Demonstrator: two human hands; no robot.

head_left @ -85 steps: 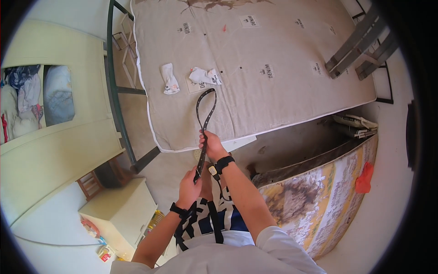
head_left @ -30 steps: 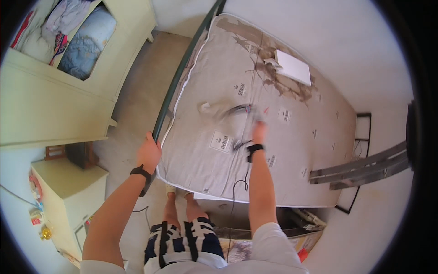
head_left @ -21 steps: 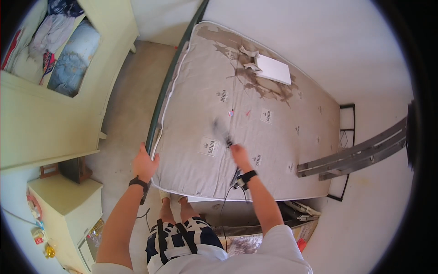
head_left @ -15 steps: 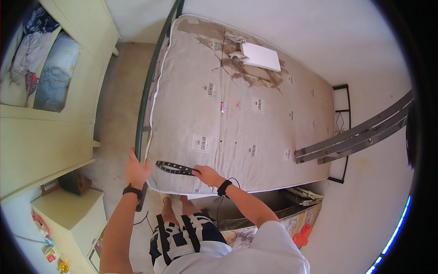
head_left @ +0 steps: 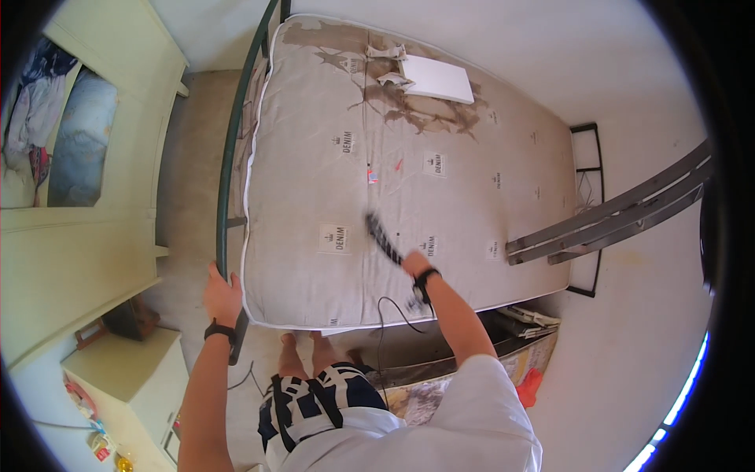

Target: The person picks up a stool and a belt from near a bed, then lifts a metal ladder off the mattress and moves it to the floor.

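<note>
My left hand is wrapped round the dark green bed rail along the left side of the mattress. In my right hand I grip a black belt with pale dots, apparently studs or holes. It extends forward and left over the lower middle of the beige mattress, slightly smeared by motion. Both wrists wear black bands. A thin black cable loops near my right forearm. Brown stains surround a white flat box and torn pale scraps at the far end.
Grey metal beams slant over the mattress's right side. A pale cabinet holding bedding stands left, with a small cabinet nearer me. Below the mattress's near edge is an open storage space. Red cloth lies beside it.
My right hand has swung forward and right with the belt, which now points more away from me. My left hand stays on the rail. The view has shifted slightly.
</note>
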